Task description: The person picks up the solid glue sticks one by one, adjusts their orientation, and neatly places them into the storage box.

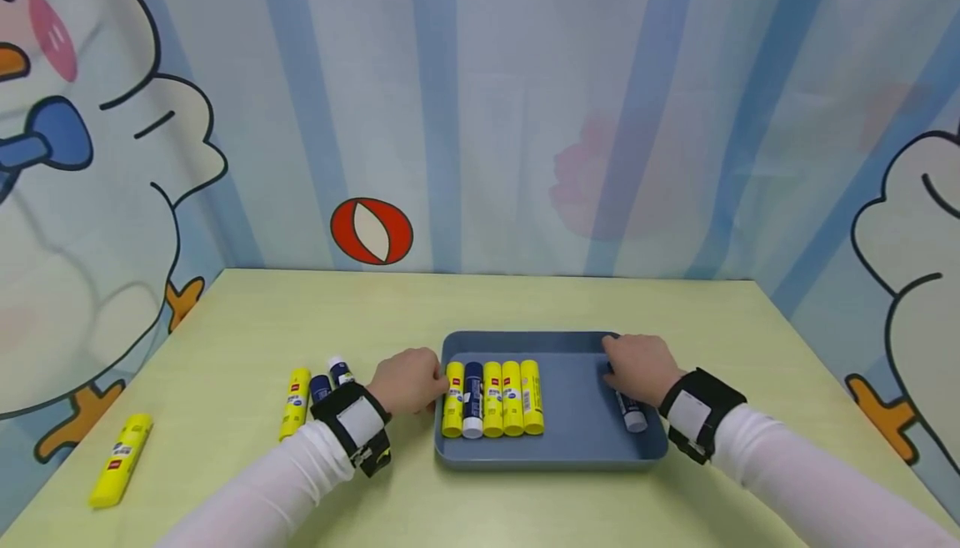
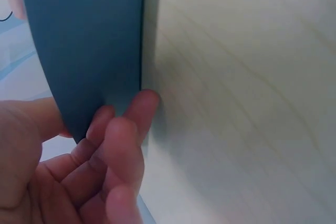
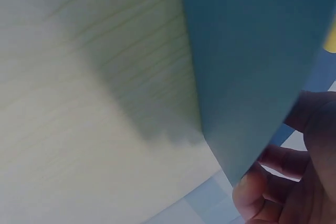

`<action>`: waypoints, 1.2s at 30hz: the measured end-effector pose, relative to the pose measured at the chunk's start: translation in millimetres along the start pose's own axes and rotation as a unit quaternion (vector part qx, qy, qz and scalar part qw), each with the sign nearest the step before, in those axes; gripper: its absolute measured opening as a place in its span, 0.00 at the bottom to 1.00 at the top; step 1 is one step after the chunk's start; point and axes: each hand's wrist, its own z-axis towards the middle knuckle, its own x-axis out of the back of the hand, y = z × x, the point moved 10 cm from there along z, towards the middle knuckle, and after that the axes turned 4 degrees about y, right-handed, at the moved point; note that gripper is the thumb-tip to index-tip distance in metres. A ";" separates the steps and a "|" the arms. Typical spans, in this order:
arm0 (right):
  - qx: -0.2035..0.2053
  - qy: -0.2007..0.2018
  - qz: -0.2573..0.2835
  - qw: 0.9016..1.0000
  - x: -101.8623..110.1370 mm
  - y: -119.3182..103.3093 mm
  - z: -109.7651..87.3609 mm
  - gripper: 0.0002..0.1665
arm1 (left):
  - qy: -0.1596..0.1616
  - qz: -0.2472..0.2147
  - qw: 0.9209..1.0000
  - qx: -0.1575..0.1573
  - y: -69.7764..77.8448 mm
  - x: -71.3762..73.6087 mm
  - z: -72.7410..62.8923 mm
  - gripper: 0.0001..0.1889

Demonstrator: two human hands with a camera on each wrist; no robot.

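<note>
While both hands stand well apart at opposite ends of a grey-blue tray (image 1: 577, 402), each one grips it. The left hand (image 1: 407, 379) pinches the tray's left wall, with the thumb on one side and the fingers curled against the other, as the left wrist view shows. The right hand (image 1: 643, 367) holds the right end near its far corner, its fingertips bent at the wall's edge.

The tray lies on a pale yellow table (image 1: 720, 323), right of the table's middle and with its long sides running left to right. Inside, five glue sticks make a row towards the left end, side by side and pointing near to far: a leftmost yellow stick (image 1: 453, 402), then a dark blue stick (image 1: 473, 398) with a pale near end, then three yellow sticks (image 1: 512, 398). At the tray's right end a lone dark blue stick (image 1: 628, 409) lies slightly slanted, its far part hidden under the right hand; whether the fingers touch it cannot be told.

Left of the tray, beyond the left wrist strap (image 1: 352, 423), an upright-looking yellow stick (image 1: 296, 402) sits just beside two partly covered blue sticks (image 1: 340, 370). Another yellow stick (image 1: 122, 460) lies alone at the table's near left. Behind the table hangs a blue-striped backdrop (image 1: 510, 114) with cartoon figures.
</note>
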 end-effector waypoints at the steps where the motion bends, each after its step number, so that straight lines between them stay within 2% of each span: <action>1: 0.000 -0.002 0.004 1.000 0.6 0.2 -0.2 0.17 | 0.000 0.001 1.000 0.000 -0.1 0.2 0.4 0.18; 6: -0.003 0.012 0.026 1.000 7.8 3.9 -4.9 0.16 | -0.002 -0.001 1.000 0.003 0.0 -1.2 0.5 0.18; 10: -0.033 0.027 0.062 0.997 15.8 15.7 -13.4 0.14 | -0.001 -0.005 1.000 -0.002 2.2 -2.4 -1.5 0.18; 18: -0.105 0.046 0.172 0.978 29.7 39.1 -34.0 0.16 | 0.003 -0.005 1.000 -0.005 0.5 -2.6 -0.1 0.17; 23: -0.150 -0.003 0.211 0.966 13.8 46.2 -43.2 0.21 | 0.008 -0.004 1.000 -0.003 -1.7 0.0 0.1 0.17; 26: -0.168 -0.048 0.254 0.951 -1.0 45.6 -47.5 0.24 | 0.006 -0.005 1.000 -0.001 -2.8 -0.2 -0.8 0.17; 29: -0.177 -0.078 0.297 0.935 -12.7 43.0 -51.0 0.22 | -0.001 -0.014 1.000 0.001 -3.9 -1.8 -1.5 0.16; 32: -0.178 -0.085 0.324 0.925 -18.2 40.7 -52.1 0.18 | -0.009 -0.025 1.000 -0.002 -4.5 -3.2 -1.3 0.16; 36: -0.181 -0.078 0.338 0.920 -19.7 39.9 -52.1 0.14 | -0.018 -0.035 0.999 -0.017 -4.3 -3.5 -0.6 0.16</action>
